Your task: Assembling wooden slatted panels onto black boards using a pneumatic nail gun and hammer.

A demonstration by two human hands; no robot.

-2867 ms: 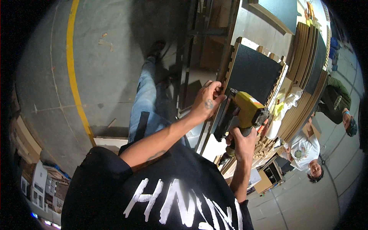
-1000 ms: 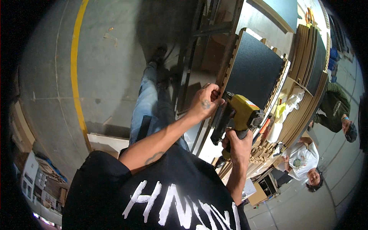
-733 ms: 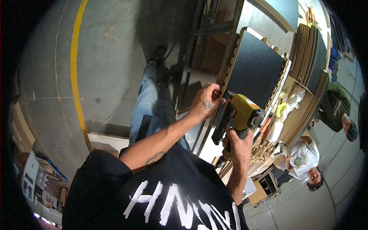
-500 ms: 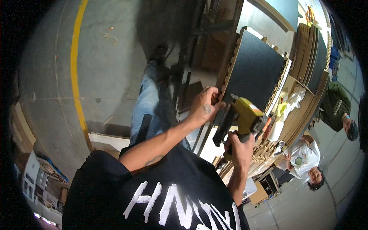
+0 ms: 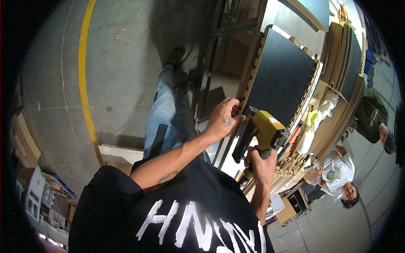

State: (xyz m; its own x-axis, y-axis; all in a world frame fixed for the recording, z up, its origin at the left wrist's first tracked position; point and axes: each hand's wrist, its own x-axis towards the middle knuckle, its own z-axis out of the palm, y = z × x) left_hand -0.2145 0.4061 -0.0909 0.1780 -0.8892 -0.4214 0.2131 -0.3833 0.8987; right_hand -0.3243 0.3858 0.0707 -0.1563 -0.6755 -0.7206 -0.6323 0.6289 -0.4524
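Hands: left (image 5: 222, 121) curled, right (image 5: 262, 164) gripping yellow tool (image 5: 266, 126).

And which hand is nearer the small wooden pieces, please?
Right. The right hand, gripping the yellow power tool, is just left of the wooden pieces; the left hand is farther away, beside the black panel.

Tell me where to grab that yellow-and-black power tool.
Hold the power tool by its dark handle, probably coming from the person's side: it's narrow enough for the bare right hand to wrap and sits away from the dark nose.
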